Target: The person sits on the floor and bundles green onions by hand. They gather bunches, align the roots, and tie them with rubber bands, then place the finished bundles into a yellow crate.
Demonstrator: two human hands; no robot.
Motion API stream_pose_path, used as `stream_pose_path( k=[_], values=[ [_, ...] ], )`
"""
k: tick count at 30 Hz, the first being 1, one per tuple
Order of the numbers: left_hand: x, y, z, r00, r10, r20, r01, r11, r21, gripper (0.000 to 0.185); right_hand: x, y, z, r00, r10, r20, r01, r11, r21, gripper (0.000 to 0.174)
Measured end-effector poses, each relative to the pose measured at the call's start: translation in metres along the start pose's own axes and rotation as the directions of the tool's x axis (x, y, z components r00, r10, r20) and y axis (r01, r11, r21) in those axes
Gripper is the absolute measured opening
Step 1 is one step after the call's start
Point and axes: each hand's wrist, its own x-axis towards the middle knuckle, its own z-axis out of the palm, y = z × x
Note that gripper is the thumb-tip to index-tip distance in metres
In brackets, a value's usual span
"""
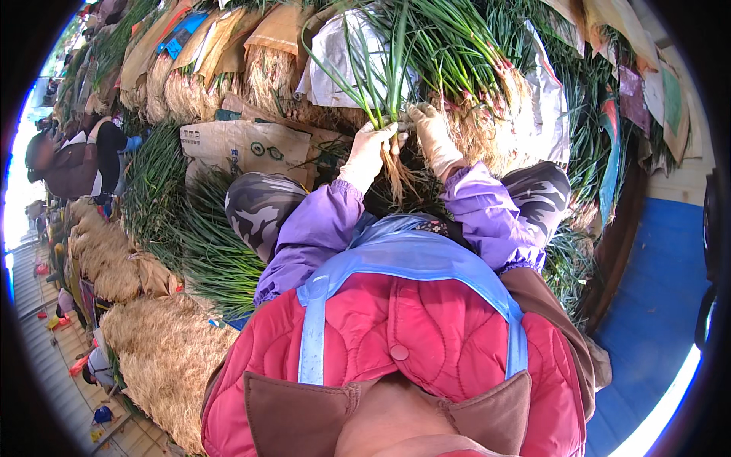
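My left hand (365, 149), in a pale glove, grips a small bunch of green onions (395, 94) at the stems. Their leaves point away from me, and the brown roots (394, 178) hang below my fingers toward my lap. My right hand (435, 136), gloved too, is just right of the bunch, fingers bent. Whether it holds a stem or only rests by the onions is hidden. Close beyond it lies a large heap of green onions (462, 63), with reddish stem bases and long pale roots (485, 134) facing me.
White sacking (342, 63) lies behind the bunch. Rooted bundles (268, 77) under tan sacks line the back left. Printed cardboard (245, 143) and leafy heaps (217, 245) lie left; a root pile (160, 354) sits lower left. Another person (80, 160) works farther left. A blue surface (645, 297) borders the right.
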Motion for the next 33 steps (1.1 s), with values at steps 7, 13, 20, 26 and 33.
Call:
stream_pose_path(
  k=[7, 13, 20, 26, 33],
  values=[
    [-0.002, -0.003, 0.018, 0.967, -0.073, -0.244, 0.027, 0.982, -0.187, 0.015, -0.024, -0.046, 0.028, 0.963, -0.249, 0.1, 0.223, 0.534, -0.816, 0.034],
    [-0.006, 0.001, 0.012, 0.994, -0.097, 0.045, 0.103, 0.983, -0.15, 0.014, 0.038, 0.013, -0.026, 0.82, -0.102, -0.563, -0.172, 0.895, -0.412, 0.034],
    [0.002, 0.046, -0.024, 0.979, 0.199, 0.035, -0.144, 0.81, -0.569, 0.022, -0.022, -0.006, -0.047, 0.788, 0.542, 0.292, 0.346, 0.002, -0.938, 0.036],
    [0.021, 0.024, -0.005, 0.98, 0.104, 0.17, 0.003, 0.847, -0.531, 0.028, 0.009, -0.06, -0.039, 0.923, -0.346, -0.167, -0.074, 0.266, -0.961, 0.037],
    [0.025, -0.007, -0.001, 0.984, -0.121, -0.133, 0.121, 0.993, -0.009, 0.021, -0.003, -0.059, -0.041, 0.945, 0.233, 0.228, -0.193, 0.964, -0.184, 0.026]
  ],
)
